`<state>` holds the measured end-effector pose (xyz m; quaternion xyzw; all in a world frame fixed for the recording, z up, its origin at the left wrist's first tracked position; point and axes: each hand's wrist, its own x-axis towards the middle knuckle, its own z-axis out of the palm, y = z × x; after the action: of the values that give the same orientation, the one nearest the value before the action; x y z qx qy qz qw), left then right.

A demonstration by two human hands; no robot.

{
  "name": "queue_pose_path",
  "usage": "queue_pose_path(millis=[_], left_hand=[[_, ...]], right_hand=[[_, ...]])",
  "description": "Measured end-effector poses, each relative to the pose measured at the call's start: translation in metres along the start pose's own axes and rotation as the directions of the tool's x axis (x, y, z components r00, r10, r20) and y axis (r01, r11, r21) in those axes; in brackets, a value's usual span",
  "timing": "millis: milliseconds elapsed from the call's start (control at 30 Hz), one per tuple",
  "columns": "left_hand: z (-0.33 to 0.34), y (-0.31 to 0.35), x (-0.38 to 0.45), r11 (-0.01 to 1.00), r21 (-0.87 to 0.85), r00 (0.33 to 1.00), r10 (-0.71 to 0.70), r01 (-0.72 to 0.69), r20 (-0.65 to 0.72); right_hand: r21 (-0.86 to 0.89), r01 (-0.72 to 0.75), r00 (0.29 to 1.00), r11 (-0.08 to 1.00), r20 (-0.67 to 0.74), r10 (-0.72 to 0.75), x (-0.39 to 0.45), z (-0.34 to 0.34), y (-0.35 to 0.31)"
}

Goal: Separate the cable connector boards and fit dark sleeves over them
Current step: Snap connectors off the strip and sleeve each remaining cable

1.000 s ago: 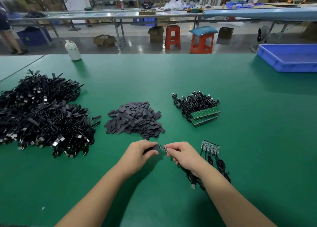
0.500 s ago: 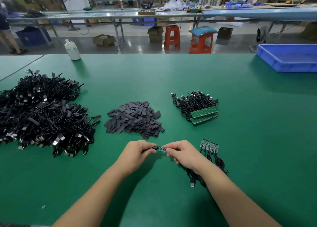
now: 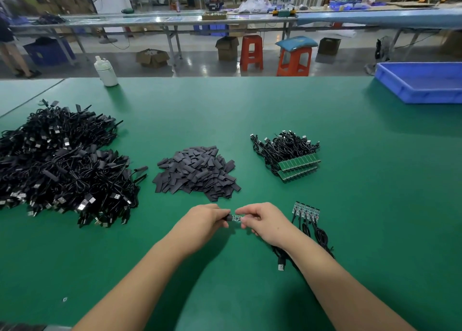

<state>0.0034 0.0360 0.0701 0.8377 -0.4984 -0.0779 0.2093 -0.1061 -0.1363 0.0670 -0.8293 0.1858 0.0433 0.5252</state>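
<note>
Left hand (image 3: 203,222) pinches a flat dark sleeve (image 3: 227,217), right hand (image 3: 265,222) pinches the small green cable connector board (image 3: 236,218) between both hands; best keep them aligned, sliding straight without bending.

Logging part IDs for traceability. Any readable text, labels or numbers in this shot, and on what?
None readable.
Small board pinched between left hand and right hand: markings too small.
Row of boards beside the right hand: blurred.
Green board strips: no legible print.
White bottle: no label visible.
Blue tray: plain.
</note>
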Motion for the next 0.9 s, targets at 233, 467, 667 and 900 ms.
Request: queue_pose_path(millis=[233,467,667,900], left_hand=[[0.001,0.005,0.001,0.999,-0.023,0.999,0.037,-0.036,0.035],[0.006,0.007,-0.003,0.984,-0.137,0.989,0.101,-0.116,-0.112],[0.013,0.008,-0.006,0.973,-0.211,0.974,0.044,-0.092,-0.220],[0.018,0.013,-0.005,0.991,-0.077,0.992,0.108,-0.113,-0.071]], right_hand=[[-0.068,0.099,0.995,0.993,0.001,-0.099,0.000,0.004,-0.002],[0.046,0.074,0.997,0.996,0.032,-0.075,-0.005,0.001,-0.008],[-0.010,0.020,0.998,1.000,0.063,-0.019,-0.006,-0.001,-0.010],[-0.222,0.066,0.995,0.973,0.093,-0.046,-0.008,0.009,-0.012]])
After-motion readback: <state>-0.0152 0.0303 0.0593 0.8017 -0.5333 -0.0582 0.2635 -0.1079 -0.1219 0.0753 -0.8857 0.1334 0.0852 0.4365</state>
